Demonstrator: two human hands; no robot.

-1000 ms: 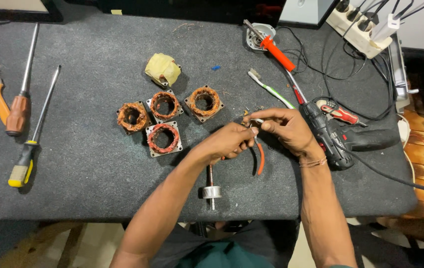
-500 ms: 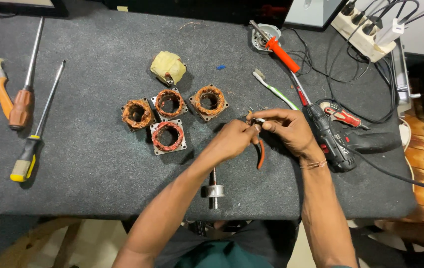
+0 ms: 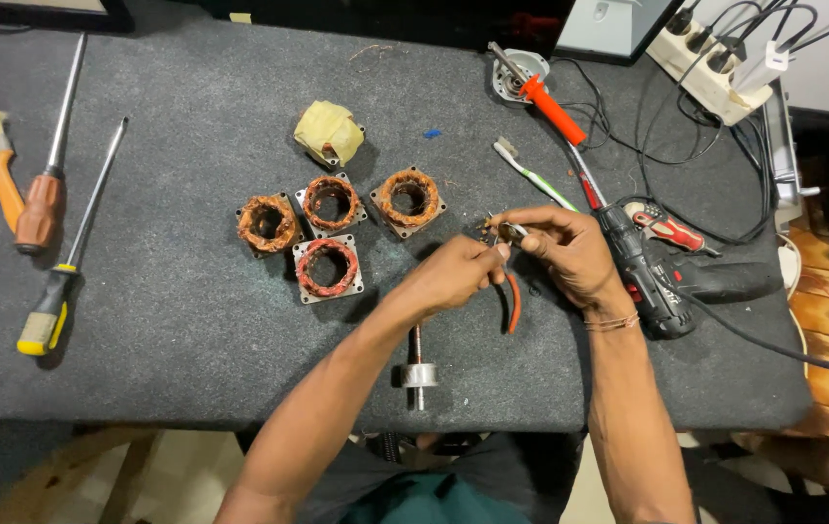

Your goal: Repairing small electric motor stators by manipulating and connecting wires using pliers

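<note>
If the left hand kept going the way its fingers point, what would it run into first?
The left hand points up-right at the right hand; it would likely meet those fingers and the orange-handled pliers between them almost at once.

Person, head-camera view. Two bare forearms, no sleeves visible up to the frame's lower edge. Left hand (image 3: 453, 277): no rings, watch or glove. Right hand (image 3: 569, 254): likewise bare; thin thread-like wristband of reddish-brown cord (image 3: 614, 321) circling the wrist, at 5 o'clock from the hand, possibly two strands, too fine to tell. Torso at 6 o'clock: dark teal-green fabric garment (image 3: 414, 500), with a darker grey cloth portion above it.
</note>
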